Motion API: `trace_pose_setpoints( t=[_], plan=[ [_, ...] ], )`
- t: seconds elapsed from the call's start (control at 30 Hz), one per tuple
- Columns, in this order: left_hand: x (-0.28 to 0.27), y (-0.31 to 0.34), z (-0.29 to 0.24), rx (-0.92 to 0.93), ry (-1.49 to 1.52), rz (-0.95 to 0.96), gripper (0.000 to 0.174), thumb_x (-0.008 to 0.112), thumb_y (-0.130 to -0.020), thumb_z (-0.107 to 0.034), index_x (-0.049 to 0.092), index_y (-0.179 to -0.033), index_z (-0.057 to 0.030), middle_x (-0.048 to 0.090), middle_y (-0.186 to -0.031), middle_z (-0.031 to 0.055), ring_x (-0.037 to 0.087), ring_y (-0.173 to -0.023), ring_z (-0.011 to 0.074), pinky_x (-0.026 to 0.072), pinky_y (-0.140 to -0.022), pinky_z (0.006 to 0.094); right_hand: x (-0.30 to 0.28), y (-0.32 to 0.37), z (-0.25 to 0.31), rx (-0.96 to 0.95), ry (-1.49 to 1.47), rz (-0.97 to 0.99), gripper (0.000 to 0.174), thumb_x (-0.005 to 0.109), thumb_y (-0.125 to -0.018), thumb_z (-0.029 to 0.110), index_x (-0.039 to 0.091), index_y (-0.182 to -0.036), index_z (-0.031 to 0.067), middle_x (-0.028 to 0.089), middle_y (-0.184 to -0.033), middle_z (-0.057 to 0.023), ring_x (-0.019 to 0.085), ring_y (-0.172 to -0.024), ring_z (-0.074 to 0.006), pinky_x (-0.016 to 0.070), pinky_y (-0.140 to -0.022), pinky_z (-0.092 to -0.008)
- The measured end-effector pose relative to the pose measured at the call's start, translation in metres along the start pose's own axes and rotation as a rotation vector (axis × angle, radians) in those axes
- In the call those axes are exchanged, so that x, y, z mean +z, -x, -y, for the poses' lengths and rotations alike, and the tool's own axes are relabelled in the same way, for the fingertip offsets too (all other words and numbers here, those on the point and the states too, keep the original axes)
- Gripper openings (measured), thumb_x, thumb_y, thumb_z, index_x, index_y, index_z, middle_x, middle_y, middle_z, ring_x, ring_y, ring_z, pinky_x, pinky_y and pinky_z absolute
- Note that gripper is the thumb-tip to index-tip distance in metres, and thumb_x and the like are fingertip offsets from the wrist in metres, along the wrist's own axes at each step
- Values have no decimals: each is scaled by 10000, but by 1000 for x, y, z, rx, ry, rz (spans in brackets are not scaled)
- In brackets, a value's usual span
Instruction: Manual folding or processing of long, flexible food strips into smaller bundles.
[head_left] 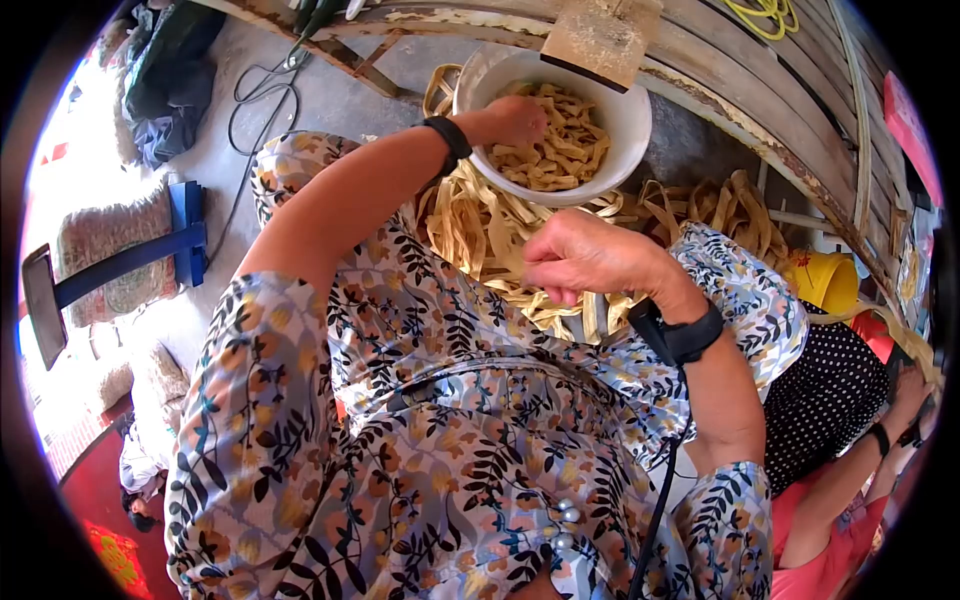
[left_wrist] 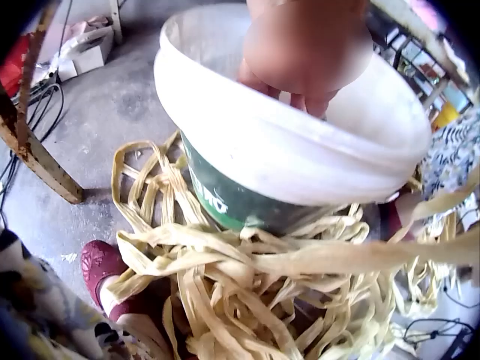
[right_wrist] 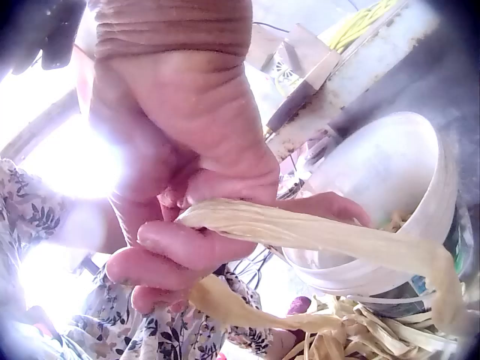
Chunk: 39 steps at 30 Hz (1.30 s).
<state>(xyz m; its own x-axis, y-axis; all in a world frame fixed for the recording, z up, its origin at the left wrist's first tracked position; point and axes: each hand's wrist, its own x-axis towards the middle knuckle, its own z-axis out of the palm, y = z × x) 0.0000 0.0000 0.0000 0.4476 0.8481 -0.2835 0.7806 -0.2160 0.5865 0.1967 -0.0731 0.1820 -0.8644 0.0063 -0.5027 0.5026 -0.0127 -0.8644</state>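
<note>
My left hand (head_left: 516,122) reaches inside a white bucket (head_left: 632,135), over short pale pieces (head_left: 575,140). In the left wrist view, the fingers of this hand (left_wrist: 304,56) point down behind the bucket rim (left_wrist: 285,146), so their tips are hidden. To the right, outside the bucket, my right hand (head_left: 590,255) has its fingers curled. The right wrist view has that hand (right_wrist: 187,172) pinching a long, flat, pale strip (right_wrist: 322,232) between thumb and fingers, with a length trailing across toward the bucket (right_wrist: 409,157). Loose strips (left_wrist: 247,292) lie around the bucket's foot.
A slatted bench (head_left: 730,110) with a rusty frame runs behind the bucket, with a wooden block (head_left: 600,40) at its edge. More strips (head_left: 735,215) and a yellow container (head_left: 825,280) are at the right, beside another person's arm (head_left: 830,500). A black cable (head_left: 290,90) crosses the floor.
</note>
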Motion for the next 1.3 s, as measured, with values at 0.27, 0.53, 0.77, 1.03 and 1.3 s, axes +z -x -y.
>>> trace_pose_setpoints(
  t=[0.27, 0.53, 0.77, 1.03, 1.3],
  plan=[
    [26, 7, 19, -155, 276, 16, 149, 632, -683, -124, 525, -747, -42, 560, -637, 76, 560, -626, 165, 427, -530, 312, -8, 15, 8, -20, 33, -133, 244, 512, -795, 109, 510, -601, -37, 556, -533, -70, 547, -449, -110, 434, -433, -246],
    [-65, 42, -67, -153, 1156, 13, 126, 570, -784, -16, 523, -894, -53, 592, -832, 4, 585, -753, 106, 459, -688, 216, -29, 7, -45, 22, -291, -568, 275, 540, -855, 271, 581, -775, 11, 591, -607, -54, 562, -491, -105, 457, -435, -238],
    [-80, 61, -97, 123, 1048, 98, 132, 536, -839, -55, 518, -970, -64, 569, -861, -27, 553, -827, 59, 458, -824, 227, -45, -3, -46, -222, -780, -823, 271, 648, -789, 270, 595, -898, 28, 554, -777, 9, 473, -628, -59, 374, -508, -164],
    [-71, 63, -112, -54, 782, -63, 99, 572, -830, -102, 538, -885, -27, 553, -693, -15, 508, -610, 54, 429, -552, 204, -49, -16, -60, -272, -804, -912, 204, 668, -769, 191, 612, -896, 42, 557, -717, 30, 458, -614, -34, 354, -500, -167],
    [-81, 66, -125, 22, 534, -116, 219, 541, -859, -175, 570, -715, -13, 498, -521, -15, 451, -465, 47, 388, -446, 207, -48, -13, -52, -288, -741, -878, 222, 687, -744, 164, 612, -895, 19, 576, -708, 19, 441, -553, -20, 329, -482, -149]
  ],
)
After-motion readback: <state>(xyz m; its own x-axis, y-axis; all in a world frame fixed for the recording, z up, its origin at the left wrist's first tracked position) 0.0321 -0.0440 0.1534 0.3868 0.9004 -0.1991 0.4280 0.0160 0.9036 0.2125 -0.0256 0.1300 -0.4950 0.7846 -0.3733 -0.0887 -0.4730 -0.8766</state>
